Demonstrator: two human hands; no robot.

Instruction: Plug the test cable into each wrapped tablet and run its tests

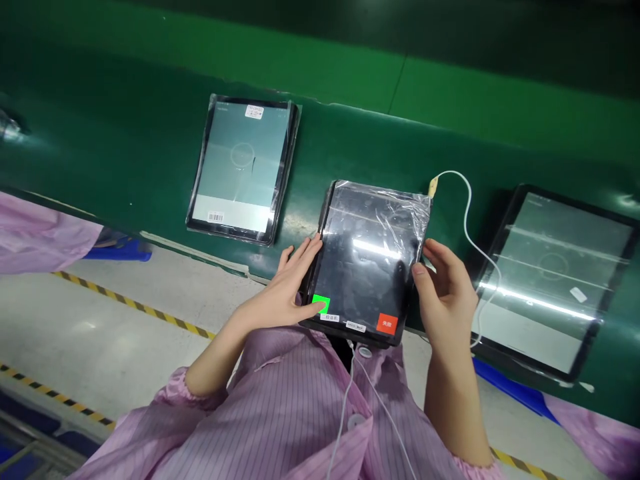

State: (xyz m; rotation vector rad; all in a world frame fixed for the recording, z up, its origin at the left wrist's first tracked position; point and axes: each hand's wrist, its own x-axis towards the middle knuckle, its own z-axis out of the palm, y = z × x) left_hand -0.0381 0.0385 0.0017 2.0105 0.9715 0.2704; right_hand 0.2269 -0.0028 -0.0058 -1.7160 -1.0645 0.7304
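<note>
In front of me lies a tablet (367, 267) with a dark screen and crinkled clear film, its lower edge near my body. A green box (321, 304) and a red box (387, 324) show along the bottom of its screen. My left hand (285, 287) is spread at its left side, the fingertips touching the edge and the thumb over the green box. Thumb and fingers of my right hand (445, 287) grip the right edge. A white cable (467, 207) with a yellowish plug (433, 187) meets the upper right corner. Earphone wires (345, 407) hang below the tablet.
On the green table (125, 147), another film-covered tablet (243, 167) lies to the left, apparently stacked. A larger tablet (555, 280) is at the right, partly crossed by the cable. Pink sleeves of other people (45, 233) appear at both sides. Striped tape (135, 303) marks the floor.
</note>
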